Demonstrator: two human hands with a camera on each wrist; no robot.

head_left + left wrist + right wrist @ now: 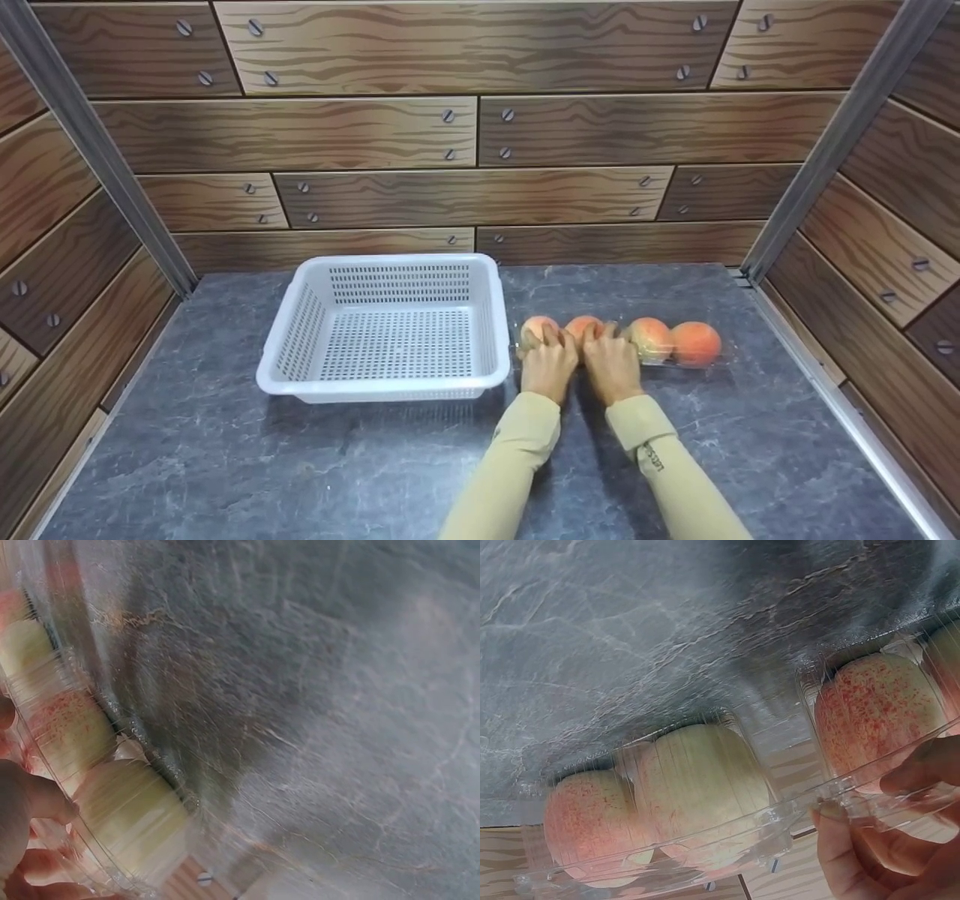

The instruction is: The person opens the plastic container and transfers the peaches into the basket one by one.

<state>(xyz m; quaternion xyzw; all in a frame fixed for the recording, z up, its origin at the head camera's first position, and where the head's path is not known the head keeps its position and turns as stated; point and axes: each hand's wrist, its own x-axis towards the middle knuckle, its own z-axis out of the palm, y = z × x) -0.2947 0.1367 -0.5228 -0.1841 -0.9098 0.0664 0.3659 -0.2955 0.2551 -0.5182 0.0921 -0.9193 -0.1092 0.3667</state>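
See four peaches [650,339] in a row inside a clear pack [776,821], on the table [225,465], just right of the white basket [382,387]. Note left hand [551,367] near the basket-side end, in a grip of thumb and bent fingers on the pack's rim. Note right hand [611,361] near the middle, narrowed to a pinch on the same rim. Spot pale sleeves [517,442], plank-pattern walls [480,45] around

Blushed peaches [697,344] in clear packs [776,820]
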